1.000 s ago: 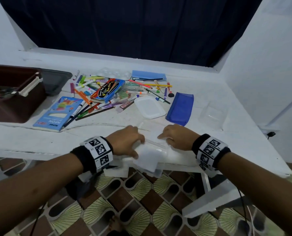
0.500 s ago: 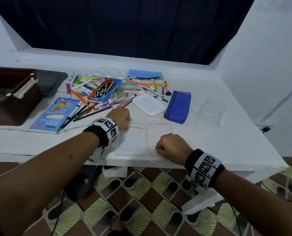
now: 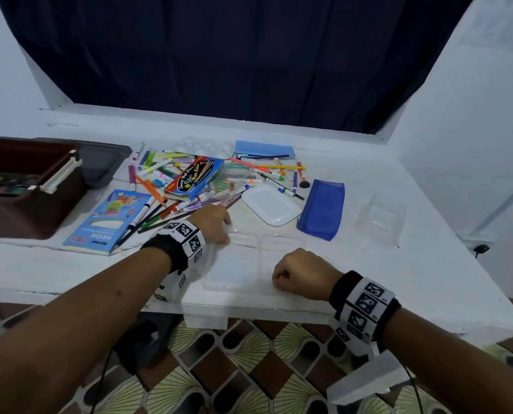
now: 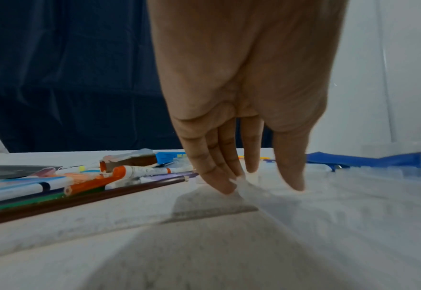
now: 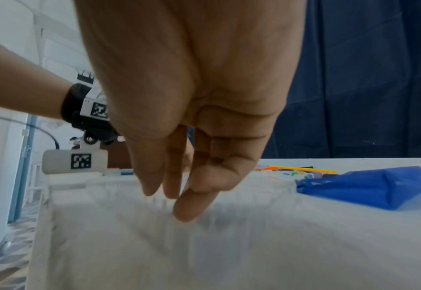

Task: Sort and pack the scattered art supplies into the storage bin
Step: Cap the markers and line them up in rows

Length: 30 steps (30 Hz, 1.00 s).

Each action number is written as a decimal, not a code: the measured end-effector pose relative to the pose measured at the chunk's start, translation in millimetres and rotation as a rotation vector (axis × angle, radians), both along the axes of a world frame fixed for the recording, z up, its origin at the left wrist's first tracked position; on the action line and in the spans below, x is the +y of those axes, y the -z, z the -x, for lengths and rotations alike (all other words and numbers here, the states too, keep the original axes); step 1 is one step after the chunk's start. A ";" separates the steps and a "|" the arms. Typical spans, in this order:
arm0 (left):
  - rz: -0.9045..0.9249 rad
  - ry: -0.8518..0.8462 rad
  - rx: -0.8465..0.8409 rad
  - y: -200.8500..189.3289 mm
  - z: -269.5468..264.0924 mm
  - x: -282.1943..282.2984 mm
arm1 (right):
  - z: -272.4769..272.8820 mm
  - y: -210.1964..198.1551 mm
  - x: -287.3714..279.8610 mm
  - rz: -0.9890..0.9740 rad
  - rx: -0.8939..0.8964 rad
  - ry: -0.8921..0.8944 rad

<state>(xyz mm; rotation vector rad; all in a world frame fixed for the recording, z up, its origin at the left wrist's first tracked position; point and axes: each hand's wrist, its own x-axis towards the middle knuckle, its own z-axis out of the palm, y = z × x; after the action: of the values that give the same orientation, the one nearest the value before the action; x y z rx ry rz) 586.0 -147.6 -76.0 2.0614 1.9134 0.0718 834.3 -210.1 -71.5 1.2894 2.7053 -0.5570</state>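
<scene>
A clear plastic case [image 3: 249, 258] lies opened flat on the white table [image 3: 413, 279] near its front edge. My left hand [image 3: 216, 222] is at the case's far left corner, where straight fingertips [image 4: 227, 188] press on its rim [image 4: 328, 215]. My right hand [image 3: 303, 273] is at the near right edge, fingers curled down and pinching the blurred plastic [image 5: 229, 245]. Scattered markers and pencils [image 3: 189, 180] lie just beyond the left hand. The dark brown storage bin [image 3: 25, 210] stands at the far left.
A grey lid [image 3: 105, 162] sits behind the bin. A blue Neon box [image 3: 108, 219], a white shallow tray [image 3: 271, 204], a blue mesh pouch [image 3: 324, 207], a blue notebook [image 3: 264, 147] and a clear tub [image 3: 380, 219] lie around the pile.
The clear case was held folded at the table's edge and now lies open on the table. My left hand reached forward to its far corner; my right hand stayed at the near edge.
</scene>
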 end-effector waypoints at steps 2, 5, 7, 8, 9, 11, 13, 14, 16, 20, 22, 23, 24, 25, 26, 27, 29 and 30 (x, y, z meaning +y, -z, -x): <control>-0.012 0.029 -0.044 -6.3 7.1 4.9 | 1.5 -10.7 12.5 0.028 0.019 -0.022; -0.088 0.032 -0.073 -19.8 22.4 19.4 | 8.7 -28.3 42.4 -0.007 0.076 -0.014; -0.150 0.005 -0.070 -27.0 35.6 32.8 | 19.4 -38.0 67.6 -0.036 0.086 0.004; -0.168 -0.017 -0.064 -29.6 42.1 39.4 | 26.4 -41.7 80.8 -0.049 0.085 0.012; -0.174 -0.047 -0.049 -31.4 48.6 46.5 | 34.3 -44.9 93.6 -0.060 0.085 0.018; -0.181 -0.084 -0.010 -32.4 61.3 62.8 | 52.3 -48.6 119.9 -0.073 0.096 0.041; -0.180 -0.114 0.014 -32.6 71.9 78.8 | 71.6 -48.6 147.2 -0.058 0.127 0.110; -0.175 -0.127 0.035 -32.6 76.1 85.9 | 80.9 -46.5 161.9 -0.027 0.151 0.168; -0.144 -0.139 0.109 -32.4 82.9 99.6 | 97.6 -42.7 187.6 0.066 0.210 0.288; 0.001 -0.156 0.106 -26.6 90.6 122.2 | 120.5 -30.0 222.8 0.241 0.379 0.568; 0.037 -0.152 0.071 -21.8 92.7 129.3 | 126.7 -26.0 229.7 0.329 0.458 0.664; 0.029 -0.145 0.065 -20.5 93.2 131.6 | 128.6 -23.6 232.2 0.368 0.474 0.681; 0.016 -0.142 0.060 -19.3 93.9 134.3 | 130.8 -20.4 234.6 0.408 0.479 0.690; 0.000 -0.142 0.048 -19.3 94.8 136.6 | 132.9 -18.8 235.3 0.440 0.474 0.697; -0.013 -0.146 0.035 -20.1 95.9 139.1 | 134.4 -17.3 235.9 0.456 0.466 0.706; -0.033 -0.152 0.021 -21.1 97.6 141.7 | 135.2 -16.6 237.1 0.466 0.470 0.718; -0.068 -0.177 -0.021 -23.9 104.1 148.4 | 134.7 -20.9 240.7 0.468 0.534 0.752; -0.082 -0.190 -0.038 -25.6 108.0 151.9 | 132.0 -24.0 244.3 0.451 0.595 0.778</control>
<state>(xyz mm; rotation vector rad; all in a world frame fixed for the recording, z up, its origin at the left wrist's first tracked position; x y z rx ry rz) 477.9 4.3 -50.4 1.9077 2.1103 0.2355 702.2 34.2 -47.6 2.2548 2.0722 -1.7345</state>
